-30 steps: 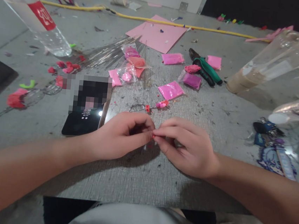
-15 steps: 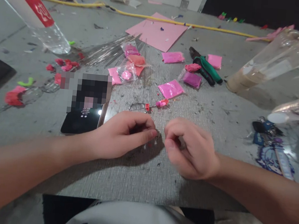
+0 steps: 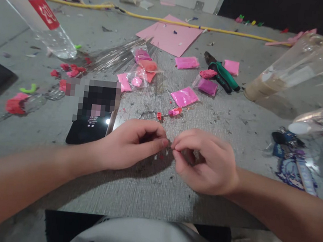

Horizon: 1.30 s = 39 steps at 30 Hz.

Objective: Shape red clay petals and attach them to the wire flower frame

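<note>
Low over the table, my left hand has its thumb pressed to its curled fingers; whatever lies between them is too small to name. My right hand faces it from the right in a pinch, fingertips almost meeting the left thumb. Whether it grips anything is hidden. Just beyond the hands lies a twisted wire piece bearing red and pink clay bits. A pink clay packet rests behind that. Beside my left wrist is a phone with its screen lit.
Green-handled pliers lie among more packets, near a bundle of thin wires. A water bottle stands at left, a cup of brown liquid at right. Keychains lie by my right forearm. A yellow cable crosses the back.
My right hand has moved slightly left, bringing its pinched fingertips up close to my left thumb. The left hand has stayed almost still.
</note>
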Tool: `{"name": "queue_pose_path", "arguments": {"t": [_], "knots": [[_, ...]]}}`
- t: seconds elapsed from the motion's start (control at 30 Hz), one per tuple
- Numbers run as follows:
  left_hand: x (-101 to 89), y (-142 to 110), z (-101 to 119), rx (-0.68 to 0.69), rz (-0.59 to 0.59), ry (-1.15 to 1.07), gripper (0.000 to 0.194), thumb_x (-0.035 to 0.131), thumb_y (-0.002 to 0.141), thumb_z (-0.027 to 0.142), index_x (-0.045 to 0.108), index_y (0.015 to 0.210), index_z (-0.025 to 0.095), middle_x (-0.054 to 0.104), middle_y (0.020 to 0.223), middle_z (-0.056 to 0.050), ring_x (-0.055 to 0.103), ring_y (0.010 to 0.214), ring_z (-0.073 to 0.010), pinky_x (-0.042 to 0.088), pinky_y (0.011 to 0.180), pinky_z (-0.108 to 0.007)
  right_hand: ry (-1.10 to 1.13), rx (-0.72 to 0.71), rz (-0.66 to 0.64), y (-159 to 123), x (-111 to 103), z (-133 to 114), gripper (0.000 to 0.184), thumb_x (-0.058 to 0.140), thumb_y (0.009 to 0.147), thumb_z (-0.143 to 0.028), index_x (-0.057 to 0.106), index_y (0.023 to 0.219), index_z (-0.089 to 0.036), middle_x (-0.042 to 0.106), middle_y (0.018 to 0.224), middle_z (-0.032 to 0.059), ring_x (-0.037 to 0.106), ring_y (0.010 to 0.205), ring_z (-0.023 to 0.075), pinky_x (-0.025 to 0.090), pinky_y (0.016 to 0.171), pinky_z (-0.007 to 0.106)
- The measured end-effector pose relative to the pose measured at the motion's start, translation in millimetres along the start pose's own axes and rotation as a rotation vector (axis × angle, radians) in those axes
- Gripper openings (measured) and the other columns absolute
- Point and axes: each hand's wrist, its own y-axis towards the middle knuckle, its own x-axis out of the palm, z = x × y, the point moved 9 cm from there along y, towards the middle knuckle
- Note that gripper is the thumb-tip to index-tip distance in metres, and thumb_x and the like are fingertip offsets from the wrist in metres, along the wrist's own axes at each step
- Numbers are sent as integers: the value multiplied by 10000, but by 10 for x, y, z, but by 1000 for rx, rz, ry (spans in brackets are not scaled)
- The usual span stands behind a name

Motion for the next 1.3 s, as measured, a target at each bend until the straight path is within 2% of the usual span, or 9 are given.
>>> {"name": "queue_pose_path", "arguments": {"t": [0.07,0.17,0.27,0.4,0.6,0.73,0.8,0.93,1.3], "knots": [[-4,2,5,-2,4,7,250,576,1002,332,663,835,167,621,718,7,533,651,-123,449,590,-237,6,-2,-28,3,19,5,114,573,826,-82,556,829,-195,606,699,-18,482,553,87,424,514,227],[-6,1,13,1,5,8,253,580,998,335,655,824,168,606,704,12,521,642,-120,444,580,-236,-12,0,-66,2,54,22,131,531,895,-114,527,794,-198,538,633,-37,460,549,90,413,526,233],[-4,2,11,1,2,6,255,572,999,334,651,819,171,602,701,10,526,644,-124,448,581,-239,-31,2,-58,-4,59,35,104,545,957,-134,571,876,-195,625,702,-17,523,601,100,457,569,236],[-2,9,7,4,-2,19,248,567,996,334,660,831,173,615,709,4,541,647,-129,452,583,-242,-25,-4,-39,-17,51,31,62,622,948,-138,613,969,-196,716,812,0,554,592,87,476,558,218],[-9,2,18,11,-1,37,242,571,985,329,657,820,174,593,699,10,528,642,-130,450,584,-251,-44,-12,-70,-14,68,25,88,640,989,-219,614,909,-193,685,726,-14,582,605,91,500,596,212],[2,3,28,17,-15,10,232,570,985,313,646,815,174,583,704,13,527,645,-128,451,584,-255,9,-52,-40,-1,58,7,32,617,994,-150,629,976,-173,712,812,18,646,747,112,555,708,229],[6,5,29,20,-20,2,232,570,986,309,646,814,174,595,711,10,544,655,-131,462,595,-261,33,-100,-42,-2,69,-23,72,615,981,-118,646,1022,-168,717,883,42,663,824,130,576,759,256],[19,1,26,28,-33,-19,198,573,978,279,653,831,172,641,735,3,585,673,-136,488,616,-267,4,-158,-67,-10,93,-44,116,652,963,-127,696,1059,-175,692,933,57,654,844,141,591,747,284],[7,-8,14,-10,-18,-35,222,574,976,284,663,808,168,640,712,18,577,655,-116,472,594,-229,-19,-148,-65,-10,79,-21,182,666,943,-102,743,1108,-109,712,1004,108,680,885,149,614,781,306]]}}
